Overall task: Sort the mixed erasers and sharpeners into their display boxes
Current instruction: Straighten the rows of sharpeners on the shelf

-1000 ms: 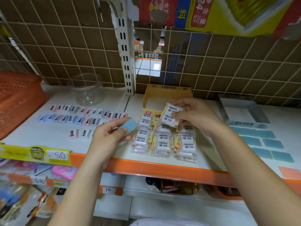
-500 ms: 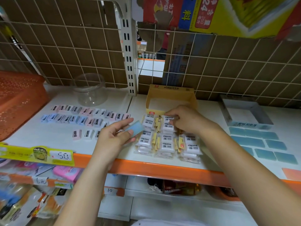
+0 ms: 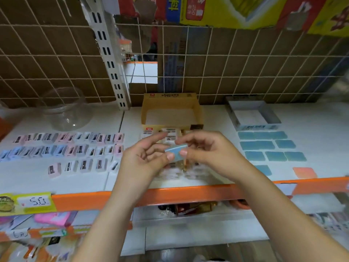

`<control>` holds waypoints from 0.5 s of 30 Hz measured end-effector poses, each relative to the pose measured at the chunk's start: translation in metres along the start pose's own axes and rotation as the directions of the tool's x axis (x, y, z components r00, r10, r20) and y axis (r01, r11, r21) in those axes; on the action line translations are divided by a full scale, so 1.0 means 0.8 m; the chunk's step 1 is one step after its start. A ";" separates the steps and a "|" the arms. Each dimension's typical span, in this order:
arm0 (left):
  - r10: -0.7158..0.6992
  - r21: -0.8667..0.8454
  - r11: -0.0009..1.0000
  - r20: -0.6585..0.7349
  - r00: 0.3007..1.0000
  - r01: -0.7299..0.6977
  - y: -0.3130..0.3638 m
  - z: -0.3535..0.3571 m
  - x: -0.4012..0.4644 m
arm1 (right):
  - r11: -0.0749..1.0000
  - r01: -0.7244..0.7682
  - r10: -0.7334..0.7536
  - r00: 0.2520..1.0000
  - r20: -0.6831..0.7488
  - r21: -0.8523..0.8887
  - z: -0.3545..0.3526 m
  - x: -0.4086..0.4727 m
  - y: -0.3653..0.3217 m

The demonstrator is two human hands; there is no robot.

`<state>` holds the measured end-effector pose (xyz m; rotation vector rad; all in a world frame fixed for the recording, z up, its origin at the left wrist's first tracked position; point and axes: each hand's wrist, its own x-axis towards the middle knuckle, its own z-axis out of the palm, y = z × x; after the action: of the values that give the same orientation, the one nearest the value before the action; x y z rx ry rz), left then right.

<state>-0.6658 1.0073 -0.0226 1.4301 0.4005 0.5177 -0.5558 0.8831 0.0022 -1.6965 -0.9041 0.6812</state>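
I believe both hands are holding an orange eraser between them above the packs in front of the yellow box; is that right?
Not quite: the eraser is light blue, not orange, as the head view shows. The left hand and right hand do pinch it between them above the packs in front of the yellow box. The only orange eraser lies on the shelf at the right.

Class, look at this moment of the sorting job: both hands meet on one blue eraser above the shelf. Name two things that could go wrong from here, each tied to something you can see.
1. The blue eraser is pinched only by fingertips of the left hand and right hand; it might slip onto the wrapped erasers below.
2. The forearms hang over the shelf's orange edge; a careless sweep could scatter the sharpener rows.
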 end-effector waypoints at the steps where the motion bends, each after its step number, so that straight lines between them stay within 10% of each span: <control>1: 0.005 0.005 1.000 0.032 0.999 -0.006 0.000 0.013 -0.001 | 1.000 -0.010 0.010 1.000 -0.019 0.013 -0.009 -0.008 0.001; 8: 0.178 0.254 0.945 0.119 0.977 -0.204 -0.009 0.111 0.001 | 0.995 -0.090 0.095 0.965 -0.245 0.031 -0.115 -0.067 0.036; 15: 0.335 0.595 0.621 0.385 0.860 -0.509 -0.053 0.214 0.011 | 0.956 -0.277 0.194 0.842 -0.503 -0.096 -0.222 -0.115 0.110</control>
<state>-0.5595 0.8688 -0.0461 2.3252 0.0245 0.5992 -0.4437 0.6982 -0.0296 -2.0271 -0.3995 0.3058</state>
